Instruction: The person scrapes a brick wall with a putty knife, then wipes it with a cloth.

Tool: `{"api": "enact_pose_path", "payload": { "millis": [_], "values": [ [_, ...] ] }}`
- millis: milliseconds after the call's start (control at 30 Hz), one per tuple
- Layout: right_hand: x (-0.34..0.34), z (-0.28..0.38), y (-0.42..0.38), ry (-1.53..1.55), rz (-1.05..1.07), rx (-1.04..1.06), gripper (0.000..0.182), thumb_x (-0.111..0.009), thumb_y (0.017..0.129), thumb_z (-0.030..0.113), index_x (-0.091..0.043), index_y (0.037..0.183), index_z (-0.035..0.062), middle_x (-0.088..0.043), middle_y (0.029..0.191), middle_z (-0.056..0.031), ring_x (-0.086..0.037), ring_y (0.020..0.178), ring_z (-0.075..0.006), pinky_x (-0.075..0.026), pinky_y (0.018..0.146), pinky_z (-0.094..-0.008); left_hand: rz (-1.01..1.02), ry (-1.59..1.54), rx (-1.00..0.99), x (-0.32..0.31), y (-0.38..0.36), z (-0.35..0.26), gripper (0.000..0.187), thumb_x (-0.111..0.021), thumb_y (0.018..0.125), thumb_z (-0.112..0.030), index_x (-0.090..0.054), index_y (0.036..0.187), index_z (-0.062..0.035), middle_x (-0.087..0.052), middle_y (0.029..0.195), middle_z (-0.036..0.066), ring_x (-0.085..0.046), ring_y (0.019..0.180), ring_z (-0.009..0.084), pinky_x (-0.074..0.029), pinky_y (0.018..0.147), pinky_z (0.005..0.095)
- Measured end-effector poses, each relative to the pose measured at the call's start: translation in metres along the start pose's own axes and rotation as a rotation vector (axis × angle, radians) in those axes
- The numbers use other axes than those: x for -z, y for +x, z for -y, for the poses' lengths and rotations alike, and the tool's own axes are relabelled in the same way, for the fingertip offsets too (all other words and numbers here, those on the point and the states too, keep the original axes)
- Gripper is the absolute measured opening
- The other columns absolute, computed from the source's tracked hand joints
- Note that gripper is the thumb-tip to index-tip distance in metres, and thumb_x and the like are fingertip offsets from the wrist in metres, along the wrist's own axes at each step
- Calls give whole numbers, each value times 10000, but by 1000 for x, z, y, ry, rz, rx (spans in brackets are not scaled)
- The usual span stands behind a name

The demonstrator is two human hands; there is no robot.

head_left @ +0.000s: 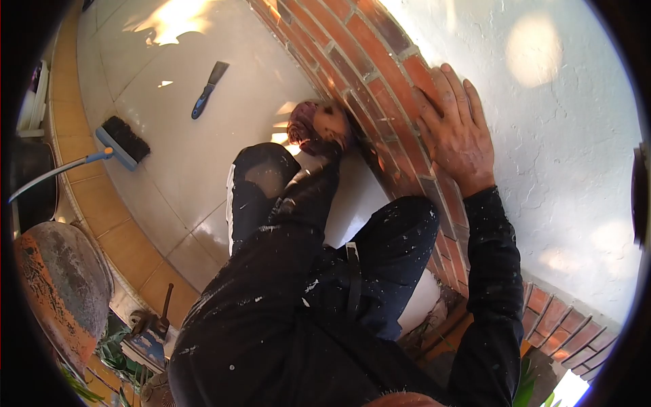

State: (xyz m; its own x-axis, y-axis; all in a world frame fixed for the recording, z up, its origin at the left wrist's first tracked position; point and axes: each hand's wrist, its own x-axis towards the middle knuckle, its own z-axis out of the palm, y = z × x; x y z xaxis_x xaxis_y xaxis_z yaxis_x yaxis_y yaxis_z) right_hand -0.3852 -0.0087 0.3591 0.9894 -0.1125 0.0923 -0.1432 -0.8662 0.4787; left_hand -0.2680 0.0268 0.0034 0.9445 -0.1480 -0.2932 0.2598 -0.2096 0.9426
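At far left, a rusted orange drum (pixel 57 292) stands beside a hammer (pixel 161 313) lying among plants, both well apart from your hands. Above them a long-handled brush (pixel 122 141) rests on the pale tiled floor (pixel 183 169), and further along lies a blue-handled scraper (pixel 209 89); neither is within easy reach. At centre, your left hand (pixel 319 127) presses a dark reddish sponge or cloth (pixel 305 132) against the lower face of the curved brick band (pixel 380 95), fingers curled closed around it, just above your bent knee (pixel 264 166). To the right, your right hand (pixel 456 132) lies flat and open on the bricks where they meet the white rendered wall (pixel 563 136), holding nothing and apparently bracing you. Judging from this view, wiping is under way at mid-curve; the bricks ahead and behind look similar, so how much is finished cannot be told. Your own legs crowd the space below the bricks and may limit travel along the curve
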Motion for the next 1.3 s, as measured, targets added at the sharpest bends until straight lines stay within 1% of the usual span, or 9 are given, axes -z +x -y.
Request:
{"api": "enact_pose_path", "payload": {
  "millis": [200, 433, 700, 833, 900, 967, 1067, 1200, 1300],
  "values": [
    [1, -3, 6, -77, 45, 5, 446, -674, 1007, 287, -643, 1441, 191, -438, 1628, -130, -336, 1574, -285, -274, 1297, -480, 22, 37, -109, 11, -33, 3, 267, -735, 930, -307, -792, 982, -51, -779, 902, 197, -768, 846, 379, -593, 787, 427],
    [-2, -2, -2, -44, 30, 15, 473, -657, 978, 260, -637, 1443, 177, -423, 1634, -142, -338, 1571, -294, -264, 1303, -474, -56, 33, -105, 0, 39, 2, 306, -692, 956, -312, -781, 1018, -26, -770, 893, 220, -760, 828, 395, -578, 745, 455],
    [1, -1, 1, -37, 41, 10, 466, -674, 1008, 302, -638, 1459, 190, -414, 1652, -133, -332, 1578, -293, -256, 1304, -471, 92, 153, 9, 2, -100, 32, 221, -806, 816, -279, -770, 904, -80, -774, 842, 167, -769, 771, 331, -602, 737, 397],
    [-4, -3, 0, -32, 3, 16, 503, -628, 948, 234, -629, 1446, 161, -398, 1653, -136, -321, 1579, -286, -257, 1309, -460, 196, -347, 216, -14, -83, 40, 211, -755, 902, -238, -769, 980, -43, -780, 871, 173, -781, 823, 325, -597, 750, 403],
    [-4, -2, -1, -27, -5, 16, 503, -628, 944, 228, -632, 1443, 161, -400, 1653, -131, -322, 1579, -283, -259, 1309, -458, 149, -138, 93, -12, -70, 29, 235, -705, 1002, -195, -714, 1069, 30, -740, 783, 79, -710, 656, 152, -542, 571, 285],
    [0, -3, 1, -8, 13, 12, 498, -621, 947, 227, -634, 1441, 164, -403, 1652, -119, -319, 1580, -275, -250, 1314, -452, 184, -97, 134, -7, -80, 30, 219, -708, 988, -180, -719, 1045, 31, -747, 789, 104, -715, 651, 162, -556, 587, 295],
    [-4, -3, 0, -37, -4, 11, 490, -622, 950, 236, -636, 1434, 163, -408, 1647, -112, -322, 1577, -272, -253, 1315, -445, 158, 146, -130, 10, -89, 9, 198, -709, 960, -148, -724, 1018, 40, -765, 818, 127, -737, 692, 172, -571, 651, 295],
    [-2, -4, 2, -59, 50, 0, 481, -614, 966, 265, -633, 1436, 165, -413, 1642, -112, -321, 1577, -267, -246, 1317, -444, 262, -54, 57, 6, -75, 11, 198, -731, 949, -173, -737, 994, 19, -772, 830, 121, -757, 767, 173, -573, 691, 293],
    [0, -2, 2, -22, -5, 8, 476, -607, 970, 287, -635, 1430, 167, -423, 1636, -112, -327, 1574, -265, -254, 1314, -441, 239, -296, 77, 7, -90, 26, 180, -762, 902, -219, -746, 970, -52, -770, 882, 171, -770, 837, 332, -598, 781, 402]
  ]
}}
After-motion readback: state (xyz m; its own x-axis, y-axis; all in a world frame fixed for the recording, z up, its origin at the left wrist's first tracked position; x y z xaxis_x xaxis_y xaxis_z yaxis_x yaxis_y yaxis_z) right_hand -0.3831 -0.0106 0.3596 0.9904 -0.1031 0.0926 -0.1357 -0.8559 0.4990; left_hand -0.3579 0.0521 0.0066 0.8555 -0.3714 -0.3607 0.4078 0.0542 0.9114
